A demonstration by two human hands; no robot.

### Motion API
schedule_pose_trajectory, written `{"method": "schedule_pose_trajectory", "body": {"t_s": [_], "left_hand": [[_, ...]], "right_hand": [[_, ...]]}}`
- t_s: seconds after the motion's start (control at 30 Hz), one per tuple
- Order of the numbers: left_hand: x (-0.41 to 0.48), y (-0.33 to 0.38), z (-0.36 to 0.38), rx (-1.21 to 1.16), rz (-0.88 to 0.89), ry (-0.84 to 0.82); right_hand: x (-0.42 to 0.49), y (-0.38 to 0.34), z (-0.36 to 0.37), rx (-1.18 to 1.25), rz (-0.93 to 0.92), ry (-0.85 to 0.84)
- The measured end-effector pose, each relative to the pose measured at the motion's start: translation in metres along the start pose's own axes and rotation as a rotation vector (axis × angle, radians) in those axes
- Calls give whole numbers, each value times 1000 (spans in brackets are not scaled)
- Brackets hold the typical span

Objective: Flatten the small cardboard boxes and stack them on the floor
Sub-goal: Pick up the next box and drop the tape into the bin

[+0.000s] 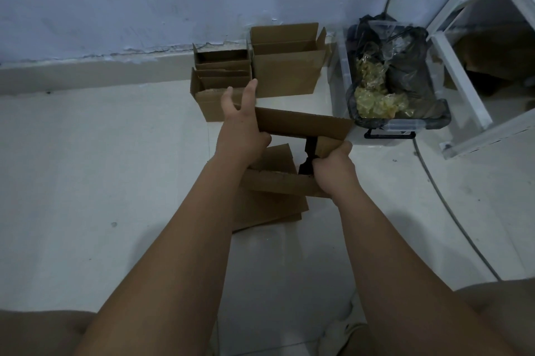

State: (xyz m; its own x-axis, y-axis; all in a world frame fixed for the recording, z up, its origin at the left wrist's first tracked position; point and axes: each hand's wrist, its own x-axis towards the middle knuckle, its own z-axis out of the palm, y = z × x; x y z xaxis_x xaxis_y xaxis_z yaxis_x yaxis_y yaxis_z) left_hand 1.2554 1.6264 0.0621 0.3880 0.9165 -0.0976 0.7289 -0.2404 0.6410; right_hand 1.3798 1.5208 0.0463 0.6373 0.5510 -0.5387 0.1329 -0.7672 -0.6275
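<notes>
So the box [304,124] is up off the floor [115,182] between both hands, long axis running left to right. The left hand [243,126] clamps its left end, thumb on the near face. The right hand [333,166] pinches the near-right flap. The flat stack [269,210] lies right underneath, a bit nearer, so I'd guess it's squash, then straight down. More open boxes [223,89] wait by the far wall [144,8].
</notes>
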Motion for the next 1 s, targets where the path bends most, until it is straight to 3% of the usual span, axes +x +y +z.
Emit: {"method": "schedule_pose_trajectory", "body": {"t_s": [0.2,0.53,1.0], "left_hand": [[0,-3,3,52,46,34],[-9,-18,26,323,-218,65],[10,-47,-9,290,-518,-10]], "right_hand": [[7,-2,-4,-136,18,-43],[8,2,-1,-11,1,20],[5,-10,3,162,-116,130]]}}
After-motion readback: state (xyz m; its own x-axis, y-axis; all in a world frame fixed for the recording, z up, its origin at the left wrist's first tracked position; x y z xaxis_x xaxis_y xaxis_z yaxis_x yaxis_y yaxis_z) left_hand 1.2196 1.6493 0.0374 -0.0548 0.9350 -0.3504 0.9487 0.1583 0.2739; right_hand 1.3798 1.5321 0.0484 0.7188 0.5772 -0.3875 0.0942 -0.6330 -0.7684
